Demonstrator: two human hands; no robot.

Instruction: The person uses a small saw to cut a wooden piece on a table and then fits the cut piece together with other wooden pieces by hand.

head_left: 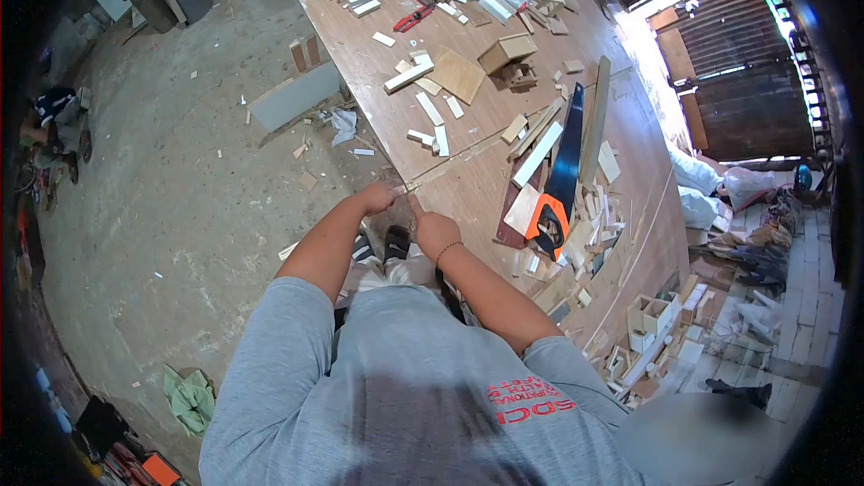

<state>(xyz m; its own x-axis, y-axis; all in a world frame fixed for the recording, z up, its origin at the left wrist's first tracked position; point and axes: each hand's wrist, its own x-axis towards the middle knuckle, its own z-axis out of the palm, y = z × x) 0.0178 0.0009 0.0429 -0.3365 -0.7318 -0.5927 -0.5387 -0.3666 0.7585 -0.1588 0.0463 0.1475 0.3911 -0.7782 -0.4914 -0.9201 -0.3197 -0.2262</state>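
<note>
wooden strip [410,187] lies at near edge of table [468,139], long axis across, between hands. left hand [376,199] pinches its end. right hand [436,230] curled just beside, grip unclear. handsaw [560,189] off right.

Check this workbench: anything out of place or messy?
Yes. The black-bladed handsaw with orange handle lies loose among pale wood offcuts on the brown wooden table, with boards lying against it. More wood scraps litter the concrete floor near the left hand.
</note>
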